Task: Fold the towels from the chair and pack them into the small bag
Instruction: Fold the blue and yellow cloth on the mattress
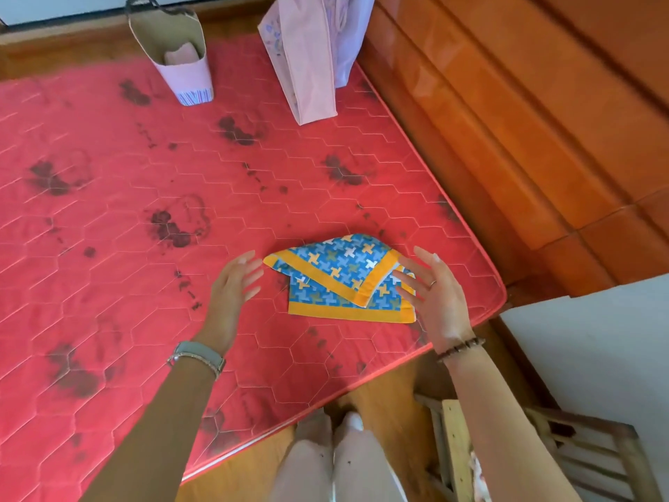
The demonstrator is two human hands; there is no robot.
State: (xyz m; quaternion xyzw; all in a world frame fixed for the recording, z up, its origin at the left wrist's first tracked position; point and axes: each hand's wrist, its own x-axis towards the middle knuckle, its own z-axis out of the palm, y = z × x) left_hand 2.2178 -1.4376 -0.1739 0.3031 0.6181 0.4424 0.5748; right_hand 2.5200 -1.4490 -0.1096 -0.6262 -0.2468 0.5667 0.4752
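folded towel on the mattress, both hands spread beside it

one towel (340,277), blue with a small pinwheel print and a wide orange border, lay folded on the red quilted mattress (108,219), near its right edge and close to the near corner. the fold was loose: the upper layer sat skewed over the lower one, corners not matched.

left hand (231,295) was just left of the towel, fingers spread and empty, slightly blurred; could not tell if the fingertips touched the cloth. a watch with a pale strap sat on that wrist. right hand (438,295) was at the towel's right edge, fingers also spread, gripping nothing; its fingers overlapped the orange border in view. a ring and a bead bracelet showed on that side.

containers, both at the far end of the mattress, well apart from the towel:
- small bag (181,63), lilac with a striped base and dark handle, stood upright and open. something pale pinkish was inside, low down; could not tell what.
- large bag (307,56), pink and lilac, stood upright to its right. contents hidden.

wooden chair (564,451) at lower right beside the person's legs; a scrap of patterned cloth showed at its edge.
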